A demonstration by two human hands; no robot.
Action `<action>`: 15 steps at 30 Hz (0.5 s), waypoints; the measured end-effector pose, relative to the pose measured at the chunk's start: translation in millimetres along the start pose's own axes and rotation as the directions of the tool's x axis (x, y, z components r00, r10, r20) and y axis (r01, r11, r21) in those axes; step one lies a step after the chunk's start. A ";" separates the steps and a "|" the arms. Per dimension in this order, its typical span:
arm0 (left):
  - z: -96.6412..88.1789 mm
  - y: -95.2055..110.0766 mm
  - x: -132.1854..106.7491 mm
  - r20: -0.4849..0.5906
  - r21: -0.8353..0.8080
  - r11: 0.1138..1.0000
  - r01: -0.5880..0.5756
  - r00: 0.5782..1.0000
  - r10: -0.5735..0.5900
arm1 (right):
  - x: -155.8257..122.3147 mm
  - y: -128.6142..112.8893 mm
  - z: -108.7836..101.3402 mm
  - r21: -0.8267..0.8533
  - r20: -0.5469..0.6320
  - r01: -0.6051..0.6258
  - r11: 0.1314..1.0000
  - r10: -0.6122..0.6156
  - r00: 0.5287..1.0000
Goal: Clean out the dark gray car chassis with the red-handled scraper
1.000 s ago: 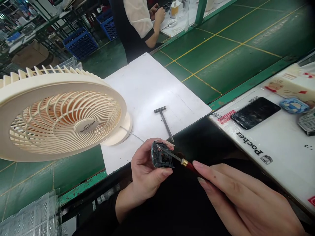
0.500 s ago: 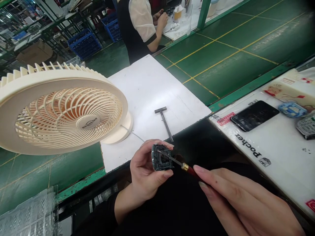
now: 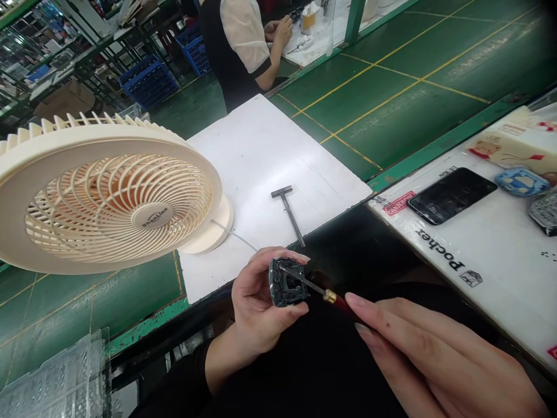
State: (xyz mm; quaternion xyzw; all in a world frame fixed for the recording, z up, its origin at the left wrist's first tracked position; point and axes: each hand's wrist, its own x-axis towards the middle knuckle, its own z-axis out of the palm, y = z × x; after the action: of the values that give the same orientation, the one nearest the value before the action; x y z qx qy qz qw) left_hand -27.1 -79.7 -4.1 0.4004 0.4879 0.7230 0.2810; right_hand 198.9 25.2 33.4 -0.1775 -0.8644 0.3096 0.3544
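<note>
My left hand (image 3: pixel 256 305) is closed around a small dark grey moulded part (image 3: pixel 288 290), thumb on its near side and fingers on its far side. An open, frame-like face of the part is turned to the right. My right hand (image 3: pixel 418 342) pinches a hand tool (image 3: pixel 337 300) by its dark red handle. This tool has a brass collar and a thin metal blade, whose tip reaches into the part's hollow. On the white board (image 3: pixel 243 157) beyond my hands lies a T-shaped metal tool (image 3: pixel 288 215).
A cream desk fan (image 3: pixel 117 197) stands on the left. At right, a phone (image 3: pixel 452 195) and a blue item (image 3: pixel 522 182) rest on a printed white box (image 3: pixel 404 229). Clear plastic trays (image 3: pixel 56 377) sit lower left. Another person (image 3: pixel 243 46) works beyond the board.
The view has shifted slightly. The dark part is turned a little in my left hand, and the blade stays at its hollow. Both grips look the same.
</note>
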 end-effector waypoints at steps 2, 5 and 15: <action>0.4 -0.8 -1.0 -0.005 0.013 1.000 0.003 1.000 -0.003 | -1.8 -0.4 -1.6 -0.007 0.005 -0.006 1.000 0.006 1.000; 1.7 -1.4 -1.4 -0.017 0.050 0.999 -0.012 1.000 0.013 | -3.4 -0.6 -3.3 -0.018 -0.005 -0.019 1.000 0.019 1.000; 3.4 -8.2 2.3 0.026 0.196 0.966 -0.167 0.986 0.165 | -4.2 -0.1 -4.6 -0.058 -0.046 -0.032 0.998 0.029 0.999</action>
State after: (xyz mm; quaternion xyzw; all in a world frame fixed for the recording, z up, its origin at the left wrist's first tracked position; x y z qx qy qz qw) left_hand -25.3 -73.3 -10.3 0.4692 0.5208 0.6899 0.1809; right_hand 205.1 24.8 33.9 -0.2080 -0.8621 0.2853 0.3635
